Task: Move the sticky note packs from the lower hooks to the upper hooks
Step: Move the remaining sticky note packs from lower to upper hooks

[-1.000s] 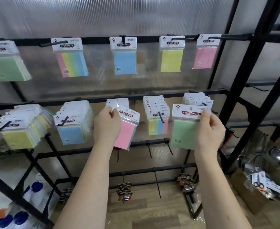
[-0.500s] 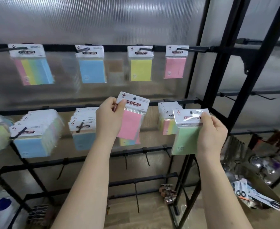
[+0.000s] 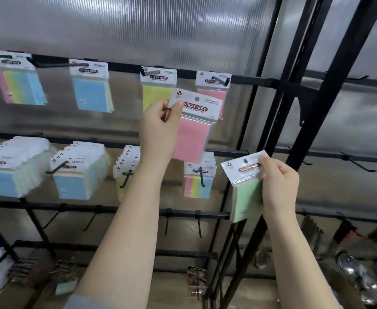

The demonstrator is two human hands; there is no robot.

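Pink pack [image 3: 194, 132] higher, nearer upper hooks [image 3: 220, 78]

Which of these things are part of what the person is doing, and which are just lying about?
Part of the job: left hand gripping pink pack; right hand gripping green pack; pink pack's upper hook.

Lying about: clips hung low; shiny items at right.

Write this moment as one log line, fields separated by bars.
left hand: holds pink sticky note pack, raised near upper hooks | right hand: holds green sticky note pack, lower
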